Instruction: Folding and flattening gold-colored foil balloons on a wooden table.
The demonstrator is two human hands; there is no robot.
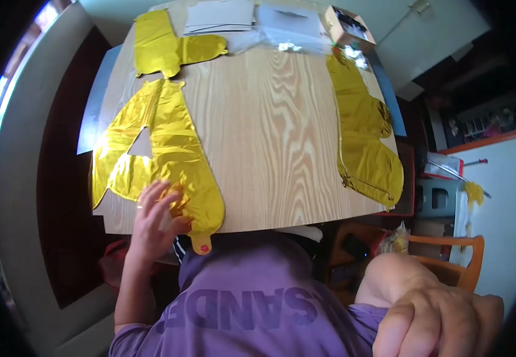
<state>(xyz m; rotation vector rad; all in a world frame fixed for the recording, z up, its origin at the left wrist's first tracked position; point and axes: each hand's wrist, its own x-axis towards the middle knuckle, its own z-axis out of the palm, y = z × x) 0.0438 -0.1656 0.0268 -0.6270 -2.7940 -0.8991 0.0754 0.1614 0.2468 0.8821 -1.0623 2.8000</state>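
Left hand (156, 219) fingers loosely spread, over near part of gold A-shaped foil balloon (178, 143), near left on wooden table (258, 137); contact unclear, foil behind fingers hidden. Right hand (442, 318) curled, near right, partly cut off at lower edge; palm hidden, can't tell if it's pinching anything. Second gold foil balloon (156, 44) far left, third foil balloon (362, 137) right. Contents of far-right box (369, 43) hard to make out.

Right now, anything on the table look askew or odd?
Yes: the gold foil A-shaped balloon isn't fully on the light wood-grain table; its lower tab pokes past the near edge. Crumpled whitish scraps lie loose beside the open tan box, looking untidy.
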